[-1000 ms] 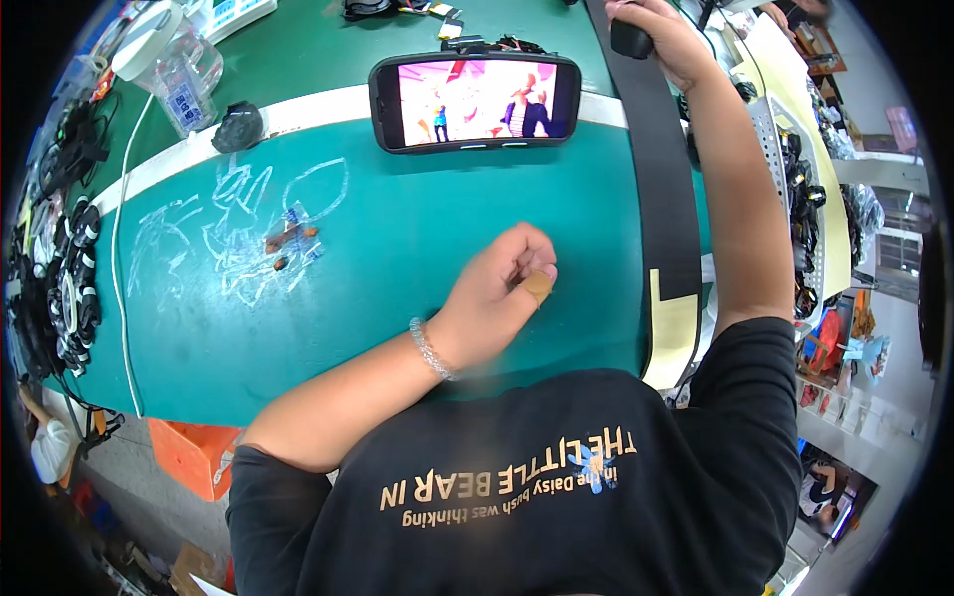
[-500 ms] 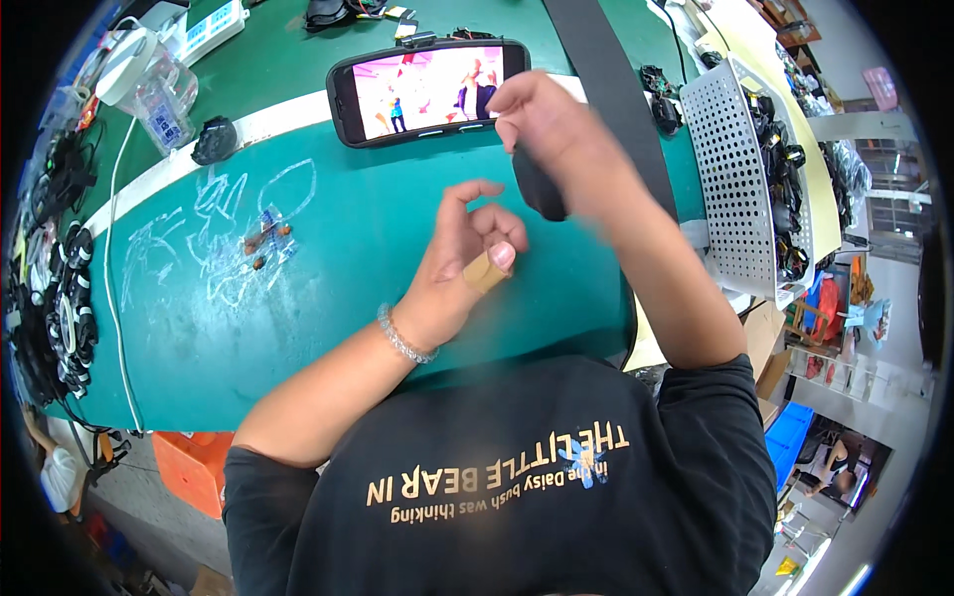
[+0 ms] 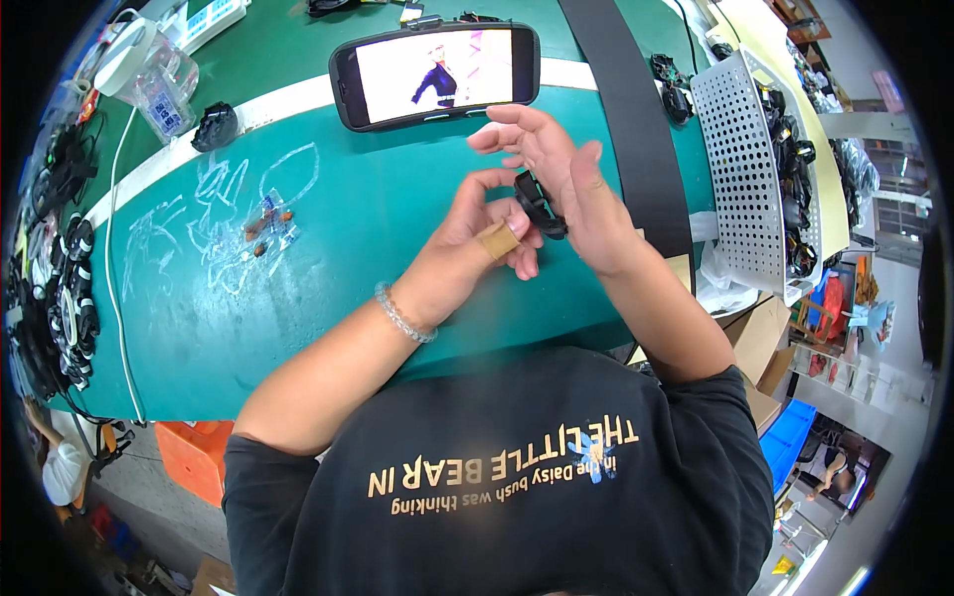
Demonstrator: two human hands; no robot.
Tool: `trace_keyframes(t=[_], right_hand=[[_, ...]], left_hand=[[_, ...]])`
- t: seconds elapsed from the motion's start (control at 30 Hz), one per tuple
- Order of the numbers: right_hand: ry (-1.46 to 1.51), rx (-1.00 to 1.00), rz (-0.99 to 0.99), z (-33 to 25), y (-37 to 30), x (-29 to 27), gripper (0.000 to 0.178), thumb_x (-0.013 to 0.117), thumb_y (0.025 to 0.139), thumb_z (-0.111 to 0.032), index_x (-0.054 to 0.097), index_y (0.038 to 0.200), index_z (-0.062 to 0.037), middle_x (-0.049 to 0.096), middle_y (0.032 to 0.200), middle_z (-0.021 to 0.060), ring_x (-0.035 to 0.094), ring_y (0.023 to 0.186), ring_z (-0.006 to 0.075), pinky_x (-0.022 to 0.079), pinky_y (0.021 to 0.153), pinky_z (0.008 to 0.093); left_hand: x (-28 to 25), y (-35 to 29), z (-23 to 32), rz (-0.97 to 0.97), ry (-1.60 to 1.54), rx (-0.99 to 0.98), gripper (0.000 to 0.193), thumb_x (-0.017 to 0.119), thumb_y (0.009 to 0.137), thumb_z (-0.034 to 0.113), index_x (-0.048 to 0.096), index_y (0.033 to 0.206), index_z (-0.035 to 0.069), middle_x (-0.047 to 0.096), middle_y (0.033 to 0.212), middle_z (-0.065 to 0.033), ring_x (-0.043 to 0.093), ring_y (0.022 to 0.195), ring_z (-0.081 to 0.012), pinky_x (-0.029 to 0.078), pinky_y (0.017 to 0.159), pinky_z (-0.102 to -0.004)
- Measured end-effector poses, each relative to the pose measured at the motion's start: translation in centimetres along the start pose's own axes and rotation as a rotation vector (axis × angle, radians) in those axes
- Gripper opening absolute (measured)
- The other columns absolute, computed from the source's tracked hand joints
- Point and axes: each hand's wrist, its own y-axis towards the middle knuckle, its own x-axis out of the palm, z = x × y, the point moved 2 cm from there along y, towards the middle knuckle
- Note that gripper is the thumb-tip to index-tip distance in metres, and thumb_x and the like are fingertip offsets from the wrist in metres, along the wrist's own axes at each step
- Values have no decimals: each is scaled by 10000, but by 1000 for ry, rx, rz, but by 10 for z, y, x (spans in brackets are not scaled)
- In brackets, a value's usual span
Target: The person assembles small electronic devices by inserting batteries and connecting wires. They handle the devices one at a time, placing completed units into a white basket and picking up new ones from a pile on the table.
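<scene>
Over the green tabletop, my left hand (image 3: 467, 243) grips a small black curved plastic piece (image 3: 538, 207) between its thumb and fingers. A tan bandage wraps the thumb, and a clear bead bracelet sits on that wrist. The piece is tilted, its hollow or ridged side partly showing; its exact kind is unclear. Close against its right side is my right hand (image 3: 576, 189), fingers stretched out and thumb raised, palm facing the piece. Beyond both hands a phone (image 3: 437, 74) in a black case lies sideways, playing a video.
A white perforated basket (image 3: 735, 169) of black parts stands right, beside a black strip (image 3: 636, 129). At left are a clear lidded jug (image 3: 164, 84), a black part (image 3: 215, 127), a small plastic packet (image 3: 268, 228), a white cable (image 3: 114, 258) and bundled black cables (image 3: 70, 308).
My right hand has come down and nearer the left, its fingers opening out. The black piece has turned and now sits in my left hand, which was empty. The phone's picture has changed.
</scene>
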Motion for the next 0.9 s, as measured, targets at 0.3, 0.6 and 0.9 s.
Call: trace_keyframes(t=[0.3,0.6,0.9], right_hand=[[-551,-696,79,-22,-4,7,639,410,879,-474,366,1209,71,471,1157,180,446,1069,266,299,969,405],[-443,-433,469,-51,19,-53,317,449,895,-179,431,1143,18,477,1058,77,419,1036,160,287,948,302],[-693,-430,274,-52,51,-17,197,554,783,-85,530,970,-31,519,983,76,483,954,193,354,884,314]], left_hand=[[-3,-4,1,129,-17,223,316,434,894,24,312,1183,64,516,834,-72,530,661,-115,460,609,-253],[-88,-80,155,942,373,822,262,548,856,55,425,1086,35,543,782,-37,497,645,-95,391,578,-228],[-154,-98,187,993,686,705,166,605,793,81,504,902,7,565,793,-94,534,694,-158,413,605,-264]])
